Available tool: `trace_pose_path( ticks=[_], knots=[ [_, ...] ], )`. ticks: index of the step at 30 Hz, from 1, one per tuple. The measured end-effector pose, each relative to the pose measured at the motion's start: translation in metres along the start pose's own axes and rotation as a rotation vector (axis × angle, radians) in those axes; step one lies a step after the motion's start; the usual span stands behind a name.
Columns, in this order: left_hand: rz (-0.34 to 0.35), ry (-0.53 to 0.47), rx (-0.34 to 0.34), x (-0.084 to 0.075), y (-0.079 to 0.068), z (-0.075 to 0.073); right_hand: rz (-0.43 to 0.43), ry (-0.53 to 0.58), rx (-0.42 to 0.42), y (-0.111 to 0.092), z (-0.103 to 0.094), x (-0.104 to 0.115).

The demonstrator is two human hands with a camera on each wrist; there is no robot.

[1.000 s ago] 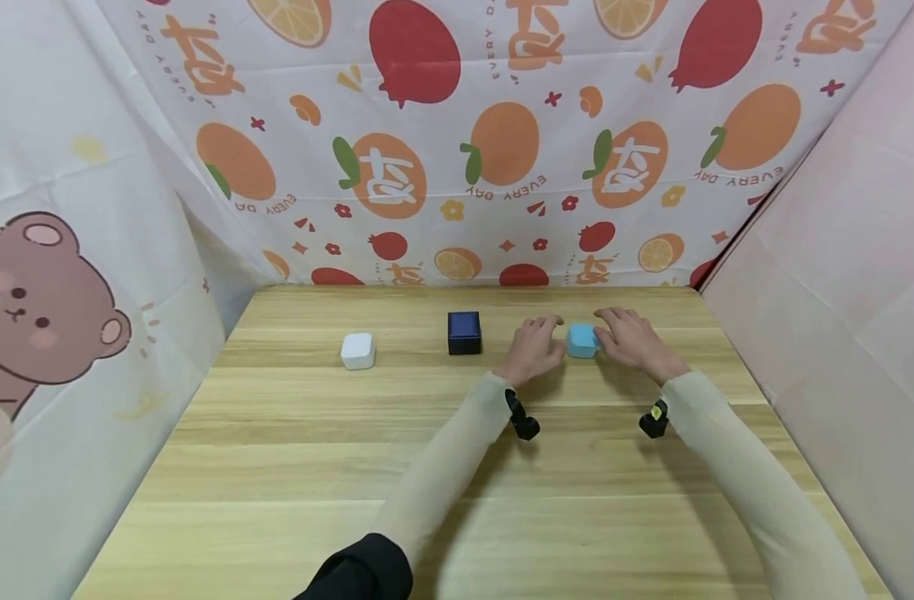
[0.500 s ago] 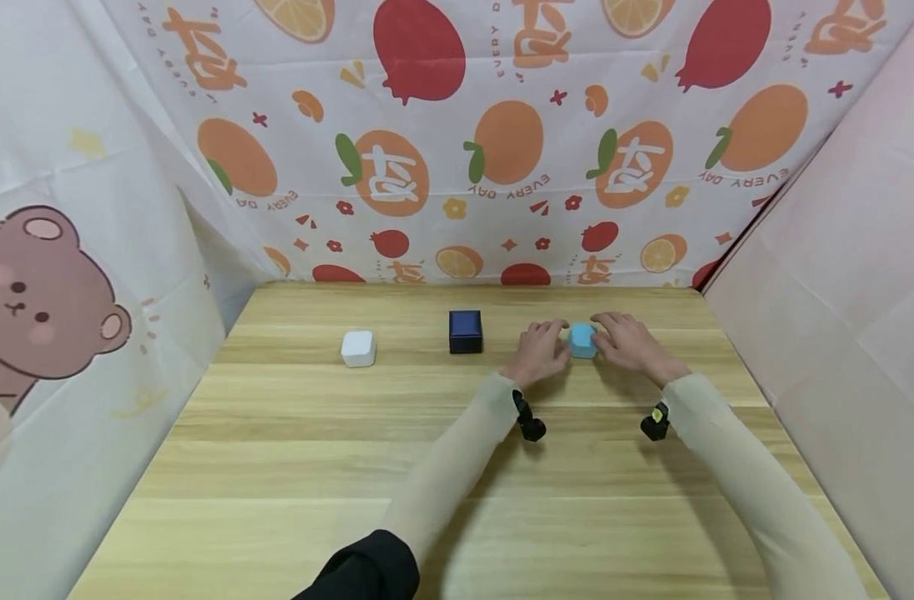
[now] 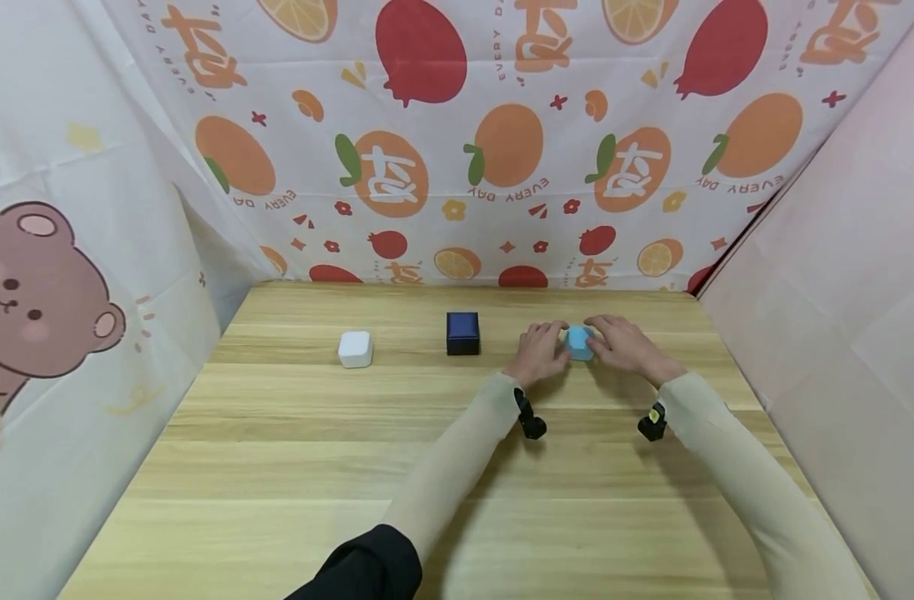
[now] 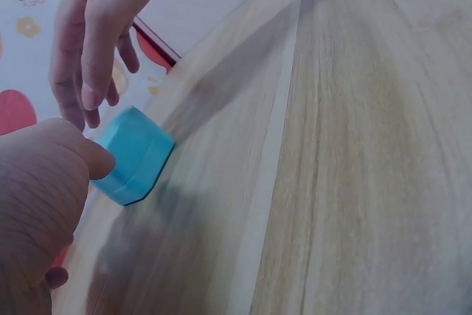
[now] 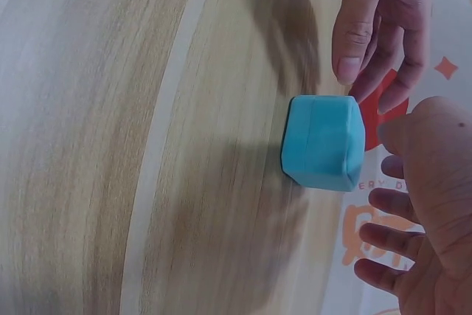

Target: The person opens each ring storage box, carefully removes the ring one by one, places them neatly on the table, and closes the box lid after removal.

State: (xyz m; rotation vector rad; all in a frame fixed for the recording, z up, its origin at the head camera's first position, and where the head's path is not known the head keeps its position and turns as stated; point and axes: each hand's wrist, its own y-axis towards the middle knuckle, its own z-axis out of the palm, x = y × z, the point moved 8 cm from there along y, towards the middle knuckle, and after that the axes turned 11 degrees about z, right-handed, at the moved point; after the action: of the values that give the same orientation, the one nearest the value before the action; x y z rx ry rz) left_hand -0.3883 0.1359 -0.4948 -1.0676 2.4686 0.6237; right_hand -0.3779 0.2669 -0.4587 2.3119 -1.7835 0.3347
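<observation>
Farthest left of the left grip sits a smooth white rounded cube-shaped box [image 3: 355, 349]; nearer that grip stands a glossy navy-and-black square box [image 3: 462, 333]. The left grip [image 3: 537, 354] is loosely open, fingers bent, holding nothing. Between the grips, upright on the pale wood-grain tabletop [image 3: 277, 467], is the smooth light-blue rounded box [image 3: 580, 342]; thumb contact is unclear. The right grip [image 3: 625, 343] is open, fingers spread, nothing held. Best to close both sides evenly, keeping the base flat.
</observation>
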Motion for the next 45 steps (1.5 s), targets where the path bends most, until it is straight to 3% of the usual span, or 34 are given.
trace_pose_path(
  ticks=[7,16,30,45],
  knots=[
    [-0.004,-0.006,-0.009,0.002,0.004,0.001,-0.007,0.004,0.012,-0.001,0.002,-0.002],
    [-0.019,-0.017,0.027,-0.01,0.003,-0.003,0.023,-0.012,0.061,-0.002,0.003,-0.002],
    [-0.043,-0.022,0.044,0.004,0.007,0.009,0.025,-0.012,0.074,0.0,0.007,-0.005],
    [-0.034,-0.004,0.061,0.006,0.01,0.012,0.02,0.036,0.079,0.001,0.014,-0.008]
  ],
)
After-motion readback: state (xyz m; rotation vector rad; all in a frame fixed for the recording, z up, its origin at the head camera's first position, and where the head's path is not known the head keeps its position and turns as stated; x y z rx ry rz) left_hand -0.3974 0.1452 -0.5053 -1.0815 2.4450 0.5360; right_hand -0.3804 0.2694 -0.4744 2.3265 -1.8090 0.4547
